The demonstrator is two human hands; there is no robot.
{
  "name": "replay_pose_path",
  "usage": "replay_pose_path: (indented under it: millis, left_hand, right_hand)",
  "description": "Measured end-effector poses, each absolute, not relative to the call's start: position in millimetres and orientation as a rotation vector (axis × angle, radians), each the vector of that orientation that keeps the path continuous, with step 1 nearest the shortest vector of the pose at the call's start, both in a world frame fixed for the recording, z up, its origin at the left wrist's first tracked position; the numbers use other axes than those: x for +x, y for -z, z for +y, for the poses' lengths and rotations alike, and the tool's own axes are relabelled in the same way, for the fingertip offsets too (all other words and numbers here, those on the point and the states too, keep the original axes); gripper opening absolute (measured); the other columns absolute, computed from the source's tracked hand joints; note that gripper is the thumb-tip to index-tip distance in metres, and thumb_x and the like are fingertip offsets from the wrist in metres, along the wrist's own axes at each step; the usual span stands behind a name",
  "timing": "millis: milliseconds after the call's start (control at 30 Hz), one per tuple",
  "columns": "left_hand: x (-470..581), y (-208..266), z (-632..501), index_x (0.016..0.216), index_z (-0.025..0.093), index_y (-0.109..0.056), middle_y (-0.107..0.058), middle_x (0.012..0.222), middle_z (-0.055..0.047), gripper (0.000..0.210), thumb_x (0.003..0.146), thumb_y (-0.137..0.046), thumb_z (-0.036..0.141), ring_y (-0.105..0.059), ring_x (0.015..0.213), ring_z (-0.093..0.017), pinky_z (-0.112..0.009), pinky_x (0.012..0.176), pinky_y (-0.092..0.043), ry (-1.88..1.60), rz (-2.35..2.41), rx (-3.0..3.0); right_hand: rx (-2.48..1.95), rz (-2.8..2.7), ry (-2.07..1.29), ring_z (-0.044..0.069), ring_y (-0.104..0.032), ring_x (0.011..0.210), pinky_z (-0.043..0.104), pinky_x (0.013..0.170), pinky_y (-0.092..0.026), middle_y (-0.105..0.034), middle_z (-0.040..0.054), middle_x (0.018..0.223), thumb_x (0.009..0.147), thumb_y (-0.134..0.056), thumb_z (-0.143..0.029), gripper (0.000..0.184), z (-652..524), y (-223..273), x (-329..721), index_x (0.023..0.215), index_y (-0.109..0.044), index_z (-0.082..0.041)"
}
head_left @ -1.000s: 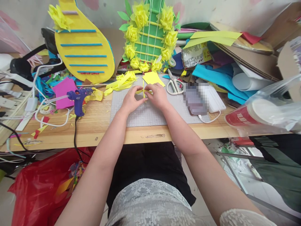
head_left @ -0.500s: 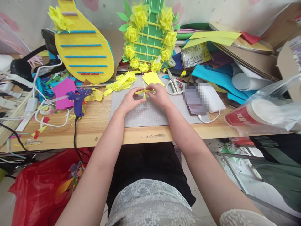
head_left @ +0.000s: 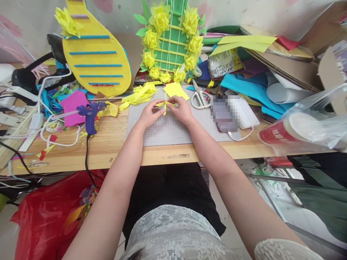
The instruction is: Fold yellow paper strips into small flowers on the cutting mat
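A small folded piece of yellow paper [head_left: 165, 104] is held between my two hands over the grey cutting mat [head_left: 168, 131]. My left hand [head_left: 149, 112] pinches its left side between thumb and fingers. From the other side, my right hand [head_left: 182, 109] grips it, with the fingers bent over the paper. Just behind my hands lies a flat yellow paper square [head_left: 177, 91]. Crumpled yellow paper strips [head_left: 141, 93] sit to the left of it. White-handled scissors [head_left: 200, 99] rest on the mat to the right of my right hand.
A blue glue gun [head_left: 91, 115] stands at left near pink paper [head_left: 72, 107]. A phone [head_left: 223, 113] and white power bank [head_left: 245, 112] lie at right, by a bagged cup [head_left: 279, 131]. Behind stand a yellow cutout [head_left: 94, 57] and a green one [head_left: 173, 47] with yellow paper flowers.
The yellow paper between my fingers has turned slightly, and its lower point sits a little higher and further left. Both hands keep their hold and have barely shifted.
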State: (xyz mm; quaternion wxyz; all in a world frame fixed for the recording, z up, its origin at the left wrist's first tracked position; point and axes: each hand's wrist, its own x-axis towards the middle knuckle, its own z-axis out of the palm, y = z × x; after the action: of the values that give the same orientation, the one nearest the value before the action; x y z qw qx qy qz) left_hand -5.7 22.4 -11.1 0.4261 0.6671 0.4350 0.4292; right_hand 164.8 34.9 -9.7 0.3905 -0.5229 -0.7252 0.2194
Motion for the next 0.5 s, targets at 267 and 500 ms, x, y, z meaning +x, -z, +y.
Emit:
replay_pose_path:
  millis: [267, 500]
  left_hand:
    - [-5.3, 13.3, 24.4, 0.11, 0.015, -0.068, -0.067, 0.123, -0.01, 0.039, 0.073, -0.056, 0.019, -0.061, 0.114, -0.022, -0.033, 0.09, -0.053, -1.146, 1.178, 1.706]
    - [-5.6, 6.4, 18.6, 0.106, 0.015, -0.069, -0.071, 0.114, -0.01, 0.033, 0.077, -0.057, 0.021, -0.064, 0.108, -0.021, -0.035, 0.094, -0.051, -1.148, 1.333, 2.018]
  right_hand:
    - [-1.32, -1.857, -0.526, 0.021, -0.056, 0.094, 0.039, 0.09, -0.043, -0.069, 0.0042, 0.091, 0.082, -0.059, -0.024, 0.014, 32.5, 6.5, 163.9, 0.094, -0.066, -0.021]
    - [-1.308, -1.893, -0.519, 0.021, -0.056, 0.094, 0.038, 0.09, -0.042, -0.07, 0.0041, 0.09, 0.081, -0.059, -0.023, 0.017, 31.1, 3.9, 163.8, 0.095, -0.069, -0.02]
